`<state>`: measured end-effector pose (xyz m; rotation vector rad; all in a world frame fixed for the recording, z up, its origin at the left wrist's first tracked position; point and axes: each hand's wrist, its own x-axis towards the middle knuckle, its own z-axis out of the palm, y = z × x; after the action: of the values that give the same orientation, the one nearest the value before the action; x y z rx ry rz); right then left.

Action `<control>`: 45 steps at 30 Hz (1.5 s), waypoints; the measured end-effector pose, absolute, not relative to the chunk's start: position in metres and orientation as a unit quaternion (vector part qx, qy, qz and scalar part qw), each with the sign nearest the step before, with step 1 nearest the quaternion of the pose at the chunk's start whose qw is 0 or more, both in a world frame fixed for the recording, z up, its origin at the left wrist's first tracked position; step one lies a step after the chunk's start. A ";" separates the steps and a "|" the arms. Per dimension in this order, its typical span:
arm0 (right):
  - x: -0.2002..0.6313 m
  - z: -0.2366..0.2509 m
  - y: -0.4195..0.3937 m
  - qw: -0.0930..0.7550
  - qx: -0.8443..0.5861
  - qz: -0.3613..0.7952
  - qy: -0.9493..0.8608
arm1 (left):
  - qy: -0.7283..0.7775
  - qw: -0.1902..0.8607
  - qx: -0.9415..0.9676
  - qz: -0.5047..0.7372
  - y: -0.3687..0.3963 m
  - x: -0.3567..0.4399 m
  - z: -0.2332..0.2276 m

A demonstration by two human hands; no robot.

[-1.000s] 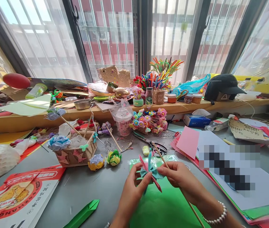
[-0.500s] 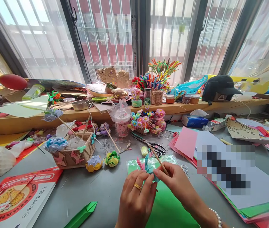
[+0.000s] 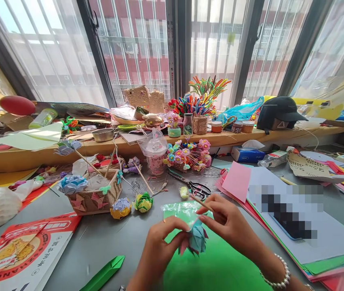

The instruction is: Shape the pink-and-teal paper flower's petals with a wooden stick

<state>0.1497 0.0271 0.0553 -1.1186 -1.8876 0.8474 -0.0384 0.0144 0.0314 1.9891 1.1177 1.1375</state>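
Note:
My left hand (image 3: 159,252) and my right hand (image 3: 229,224) meet over a green paper sheet (image 3: 217,266) near the table's front edge. Between their fingertips is a folded paper flower (image 3: 196,239), teal with pink-red petals. My left hand pinches it from the left. My right hand pinches its top and also grips a thin wooden stick (image 3: 198,200) that points up and left toward the scissors. A bead bracelet is on my right wrist.
Black-handled scissors (image 3: 201,188) lie just beyond the hands. A small basket (image 3: 94,198) with paper flowers, loose paper flowers (image 3: 144,202) and a folded green strip (image 3: 103,274) sit to the left. Stacked coloured paper (image 3: 311,238) is on the right. A cluttered wooden sill (image 3: 129,146) runs behind.
The hands have turned the paper flower over and lowered it, so its petals now point down. The left hand shifted lower and left; the stick tip moved left.

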 end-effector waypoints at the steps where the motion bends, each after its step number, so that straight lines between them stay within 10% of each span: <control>1: 0.152 0.057 0.028 0.367 -0.411 0.331 -0.766 | 0.424 0.338 0.729 0.418 0.015 -0.040 0.035; 8: 0.155 0.057 0.028 0.284 -0.319 0.371 -0.825 | 0.435 0.532 0.628 0.366 0.020 -0.042 0.034; 29: 0.149 0.045 0.031 0.239 -0.305 0.376 -0.842 | 0.398 0.656 0.588 0.258 0.018 -0.055 0.039; 45: 0.145 0.028 0.037 0.195 -0.391 0.321 -0.840 | 0.455 0.562 0.638 0.264 0.024 -0.047 0.023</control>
<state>0.1451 0.0375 0.0280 -1.0958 -2.3545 0.8986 -0.0474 0.0245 0.0234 1.5025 1.0726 0.6228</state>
